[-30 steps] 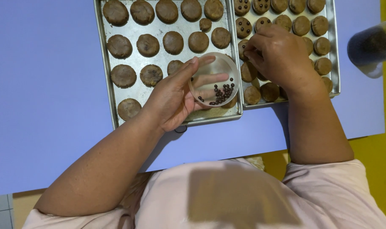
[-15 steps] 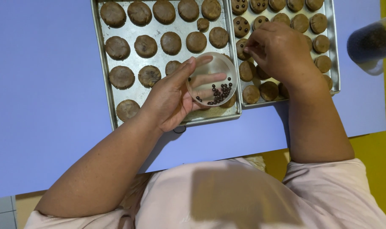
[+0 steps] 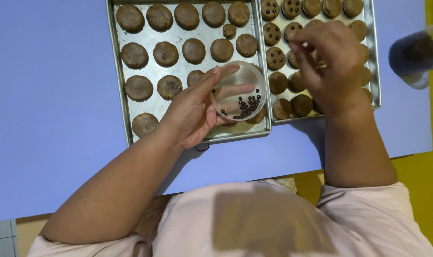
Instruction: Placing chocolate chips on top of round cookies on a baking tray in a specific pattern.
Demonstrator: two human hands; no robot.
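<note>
My left hand (image 3: pixel 195 109) holds a small clear plastic dish (image 3: pixel 239 90) with several dark chocolate beads in it, over the near right corner of the left metal baking tray (image 3: pixel 119 85). That tray carries several plain round brown dough pieces (image 3: pixel 165 53). My right hand (image 3: pixel 333 66) hovers over the right baking tray (image 3: pixel 373 57), fingers pinched together above its dough rounds; whether a bead sits between the fingertips is hidden. A few rounds there, such as one (image 3: pixel 276 58), are topped with dark beads.
Both trays rest side by side on a blue table surface (image 3: pixel 50 104). A clear container with dark contents (image 3: pixel 416 52) stands at the right edge. A yellow surface (image 3: pixel 416 176) lies beyond the table's near right edge.
My right hand has shifted slightly right and up over the right tray, uncovering more bead-topped rounds. My left hand and the dish stay in place.
</note>
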